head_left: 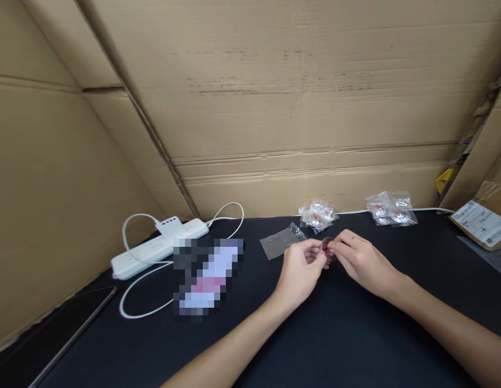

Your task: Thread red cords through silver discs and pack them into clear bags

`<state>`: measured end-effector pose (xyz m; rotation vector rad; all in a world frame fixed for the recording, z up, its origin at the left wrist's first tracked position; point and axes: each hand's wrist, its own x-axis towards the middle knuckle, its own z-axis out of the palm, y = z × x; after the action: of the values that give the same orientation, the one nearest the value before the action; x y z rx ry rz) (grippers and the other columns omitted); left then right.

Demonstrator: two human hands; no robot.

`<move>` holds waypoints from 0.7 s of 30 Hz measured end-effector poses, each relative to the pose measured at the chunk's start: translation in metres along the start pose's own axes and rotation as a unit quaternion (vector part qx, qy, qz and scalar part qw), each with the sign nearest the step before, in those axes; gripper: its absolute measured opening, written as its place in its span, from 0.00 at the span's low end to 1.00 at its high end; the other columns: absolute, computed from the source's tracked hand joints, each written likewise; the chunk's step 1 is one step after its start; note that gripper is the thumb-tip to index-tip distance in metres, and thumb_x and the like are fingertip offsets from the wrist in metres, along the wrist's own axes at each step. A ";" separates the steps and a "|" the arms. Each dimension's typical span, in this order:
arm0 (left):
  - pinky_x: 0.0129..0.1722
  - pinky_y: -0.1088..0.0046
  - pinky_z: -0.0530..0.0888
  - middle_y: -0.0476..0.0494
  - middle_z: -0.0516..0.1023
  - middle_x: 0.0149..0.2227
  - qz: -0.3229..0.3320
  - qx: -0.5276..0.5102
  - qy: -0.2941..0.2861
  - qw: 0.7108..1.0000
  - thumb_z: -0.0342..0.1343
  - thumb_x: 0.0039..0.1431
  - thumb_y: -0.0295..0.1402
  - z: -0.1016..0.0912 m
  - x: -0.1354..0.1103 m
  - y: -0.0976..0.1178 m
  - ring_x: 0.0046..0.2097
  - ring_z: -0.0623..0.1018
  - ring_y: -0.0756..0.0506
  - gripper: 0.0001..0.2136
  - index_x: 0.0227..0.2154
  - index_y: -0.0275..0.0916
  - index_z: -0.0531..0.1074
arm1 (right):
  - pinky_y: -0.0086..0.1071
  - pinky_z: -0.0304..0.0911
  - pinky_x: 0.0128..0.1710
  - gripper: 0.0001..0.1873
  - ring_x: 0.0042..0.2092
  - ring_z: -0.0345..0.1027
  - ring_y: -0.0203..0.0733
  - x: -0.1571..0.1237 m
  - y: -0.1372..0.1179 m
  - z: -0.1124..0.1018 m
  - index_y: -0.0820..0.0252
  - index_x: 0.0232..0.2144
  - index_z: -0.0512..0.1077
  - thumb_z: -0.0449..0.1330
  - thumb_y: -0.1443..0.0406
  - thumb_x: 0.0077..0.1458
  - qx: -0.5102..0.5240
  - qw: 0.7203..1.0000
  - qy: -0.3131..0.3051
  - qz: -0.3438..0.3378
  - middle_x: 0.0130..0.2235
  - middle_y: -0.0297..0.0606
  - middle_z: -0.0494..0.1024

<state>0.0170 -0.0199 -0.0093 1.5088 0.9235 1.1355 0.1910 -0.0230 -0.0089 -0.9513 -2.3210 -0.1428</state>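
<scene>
A small round, shiny disc with a red part point(326, 245) is held up between my two hands above the black tabletop. My left hand point(302, 267) grips its left edge between thumb and fingers. From the other side, my right hand point(357, 261) pinches at the disc near the red part; its fingertips partly cover it. Just left of my left hand lies a flat clear plastic bag point(277, 243). Beyond my hands sits a pile of clear packets point(316, 215) with round items and red bits inside, and a similar pile point(390, 208) lies farther right.
A white power strip point(141, 256) with a looping white cable stands at the left, beside a pixelated patch. A dark flat panel point(72, 328) lies at the front left. Cardboard walls point(307, 108) enclose the table. At the right is a cardboard package with a white label point(482, 222).
</scene>
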 end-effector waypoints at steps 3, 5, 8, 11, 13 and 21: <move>0.35 0.68 0.78 0.43 0.79 0.29 0.005 -0.005 0.000 1.000 0.54 0.52 0.23 0.001 -0.001 0.000 0.30 0.78 0.47 0.09 0.34 0.33 0.77 | 0.40 0.68 0.36 0.14 0.37 0.66 0.46 0.000 -0.002 0.002 0.64 0.37 0.72 0.47 0.75 0.62 -0.019 1.000 0.004 -0.003 0.35 0.45 0.71; 0.36 0.69 0.77 0.43 0.79 0.30 0.008 -0.019 0.002 1.000 0.55 0.52 0.24 0.002 -0.001 0.001 0.31 0.78 0.47 0.08 0.34 0.33 0.77 | 0.40 0.68 0.36 0.14 0.37 0.66 0.45 -0.001 -0.002 0.004 0.63 0.37 0.72 0.47 0.74 0.62 -0.017 1.000 0.015 0.001 0.35 0.45 0.71; 0.38 0.68 0.77 0.43 0.78 0.30 -0.016 -0.070 0.009 0.997 0.55 0.55 0.26 0.002 0.000 0.002 0.32 0.79 0.47 0.06 0.34 0.33 0.75 | 0.39 0.68 0.38 0.13 0.38 0.66 0.45 -0.001 -0.001 0.006 0.61 0.39 0.72 0.48 0.73 0.63 0.018 0.999 0.047 0.015 0.36 0.43 0.72; 0.39 0.68 0.76 0.44 0.78 0.31 -0.059 -0.135 0.008 0.989 0.56 0.55 0.26 0.002 0.000 0.005 0.33 0.79 0.48 0.05 0.34 0.33 0.75 | 0.38 0.68 0.38 0.10 0.37 0.68 0.43 0.000 -0.003 0.007 0.60 0.38 0.73 0.51 0.72 0.63 0.077 0.992 0.093 0.036 0.35 0.42 0.73; 0.41 0.69 0.76 0.44 0.78 0.33 -0.077 -0.173 0.008 0.982 0.59 0.53 0.25 0.001 0.000 0.006 0.34 0.78 0.48 0.05 0.34 0.34 0.75 | 0.37 0.68 0.38 0.09 0.36 0.69 0.42 0.002 -0.005 0.006 0.59 0.37 0.74 0.54 0.71 0.62 0.117 0.985 0.120 0.050 0.35 0.41 0.74; 0.39 0.72 0.73 0.43 0.79 0.30 -0.128 -0.264 -0.001 0.956 0.66 0.49 0.27 -0.005 0.001 0.006 0.31 0.78 0.49 0.09 0.33 0.32 0.75 | 0.36 0.69 0.38 0.10 0.38 0.72 0.42 0.004 -0.009 0.004 0.58 0.42 0.74 0.55 0.71 0.61 0.155 0.974 0.149 0.066 0.38 0.40 0.77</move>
<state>0.0125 -0.0187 -0.0030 0.9273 0.7126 1.0808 0.1810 -0.0263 -0.0090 -0.8564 -1.9275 0.1229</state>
